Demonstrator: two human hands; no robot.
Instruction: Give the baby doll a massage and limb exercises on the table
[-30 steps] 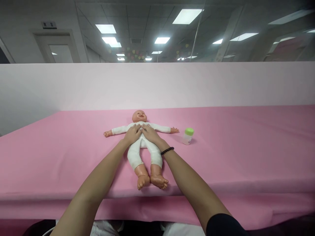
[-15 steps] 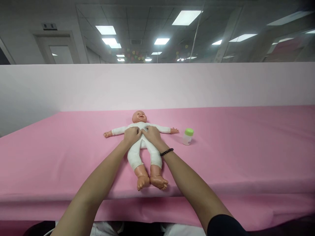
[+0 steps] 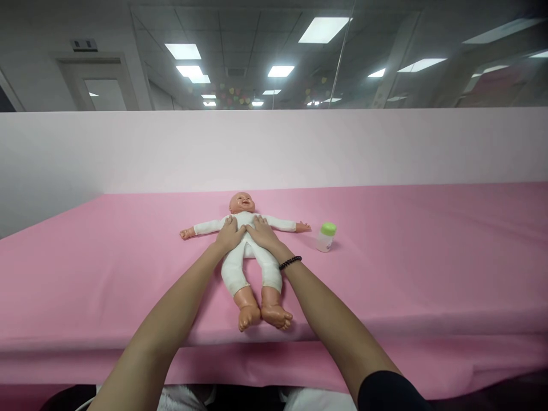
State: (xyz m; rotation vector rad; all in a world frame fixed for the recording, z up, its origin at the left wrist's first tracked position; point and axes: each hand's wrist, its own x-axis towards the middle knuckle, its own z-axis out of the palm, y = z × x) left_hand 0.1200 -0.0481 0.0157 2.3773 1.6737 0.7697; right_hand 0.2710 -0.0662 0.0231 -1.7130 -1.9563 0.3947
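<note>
A baby doll (image 3: 234,273) in a white cloth body lies on its back, head away from me, arms spread and feet toward me. On one side of its torso rests my left hand (image 3: 231,234), open, fingers laid along the chest. My right hand (image 3: 262,233) lies on the other side in the same way, also open, with the two thumbs close together at the middle. Part of the doll's belly and chest is hidden under my hands. A dark coiled band (image 3: 290,262) circles my right wrist.
To the right of the doll stands a small clear bottle (image 3: 324,242) with a green lid. The pink-covered table (image 3: 406,257) has its near edge just past the doll's feet. Behind it rise a white low wall (image 3: 274,149) and a glass pane (image 3: 257,34).
The fingers of both hands, curled in before, have straightened out flat on the doll's chest. The doll and the bottle have stayed in place.
</note>
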